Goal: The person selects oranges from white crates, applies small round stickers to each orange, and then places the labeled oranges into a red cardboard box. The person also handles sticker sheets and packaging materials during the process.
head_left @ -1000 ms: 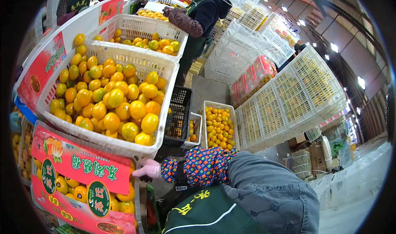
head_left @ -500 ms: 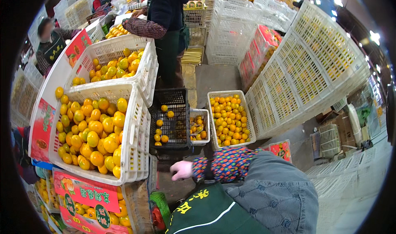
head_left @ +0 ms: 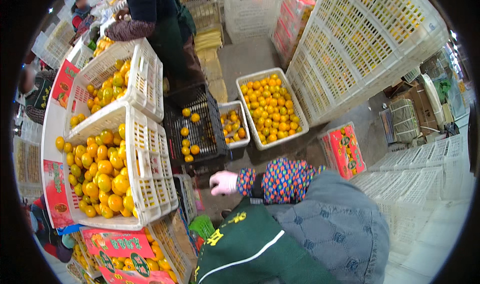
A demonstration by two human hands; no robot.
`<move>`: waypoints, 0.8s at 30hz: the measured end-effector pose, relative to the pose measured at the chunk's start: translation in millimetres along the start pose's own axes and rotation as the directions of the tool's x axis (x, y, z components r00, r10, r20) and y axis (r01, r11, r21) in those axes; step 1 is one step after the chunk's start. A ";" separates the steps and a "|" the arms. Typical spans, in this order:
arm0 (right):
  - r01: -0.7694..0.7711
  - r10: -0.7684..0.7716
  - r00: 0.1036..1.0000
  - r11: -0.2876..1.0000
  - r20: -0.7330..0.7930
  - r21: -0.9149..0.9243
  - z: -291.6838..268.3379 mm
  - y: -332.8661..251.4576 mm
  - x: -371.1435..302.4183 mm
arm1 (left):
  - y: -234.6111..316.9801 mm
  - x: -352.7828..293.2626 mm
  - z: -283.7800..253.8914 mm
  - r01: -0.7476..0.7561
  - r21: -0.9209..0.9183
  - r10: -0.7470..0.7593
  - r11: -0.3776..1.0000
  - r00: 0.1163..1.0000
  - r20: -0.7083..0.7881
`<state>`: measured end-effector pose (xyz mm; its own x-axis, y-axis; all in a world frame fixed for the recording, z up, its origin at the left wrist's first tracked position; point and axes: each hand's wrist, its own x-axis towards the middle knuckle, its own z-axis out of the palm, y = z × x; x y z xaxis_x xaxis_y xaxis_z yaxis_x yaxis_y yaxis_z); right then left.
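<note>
My right hand [head_left: 223,183], in a pale pink glove with a bright patterned sleeve, hangs over the floor with its fingers loosely bent and apart. Nothing shows in it. Just beyond is a black crate [head_left: 209,136] with several orange citrus fruits [head_left: 185,132] in it. A small white crate [head_left: 240,144] of fruit stands beside that, and a larger white crate [head_left: 284,139] full of oranges is to its right. On my left, a tilted white crate [head_left: 157,171] heaped with yellow-orange fruit rests on the sorting bench. My left hand is out of view.
Tall stacked white crates [head_left: 345,59] rise at the right. A red printed carton [head_left: 345,151] lies on the floor below them. Beyond the black crate stands a co-worker in dark clothes [head_left: 165,39]. A green basket [head_left: 202,227] and a fruit-filled red carton [head_left: 120,241] are at lower left.
The view has turned to the right and down, so crates and fruit sit further left and higher. My right hand stays low near the black crate, its fingers a little more bent.
</note>
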<state>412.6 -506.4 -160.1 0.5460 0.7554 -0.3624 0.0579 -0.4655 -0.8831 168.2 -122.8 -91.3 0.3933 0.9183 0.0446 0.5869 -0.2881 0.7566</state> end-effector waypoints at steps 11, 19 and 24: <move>-0.259 0.273 0.958 0.956 -0.090 0.140 66.9 -39.6 -27.8 | -7.0 100.9 -112.8 -0.193 -0.039 0.194 0.980 0.981 0.021; -0.105 0.044 0.962 0.971 0.271 0.215 112.4 -134.1 -1.9 | -61.5 178.1 -311.7 -0.144 0.209 0.169 0.967 0.980 -0.105; -0.286 0.157 0.861 0.936 0.483 0.205 149.5 -168.9 25.1 | -76.0 239.1 -299.1 -0.032 0.434 0.069 0.901 0.995 -0.068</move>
<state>291.5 -339.8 -64.6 0.0755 0.8001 -0.5951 -0.2738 -0.5572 -0.7839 6.0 199.8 56.9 0.3834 0.9128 0.1407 0.8227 -0.4068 0.3971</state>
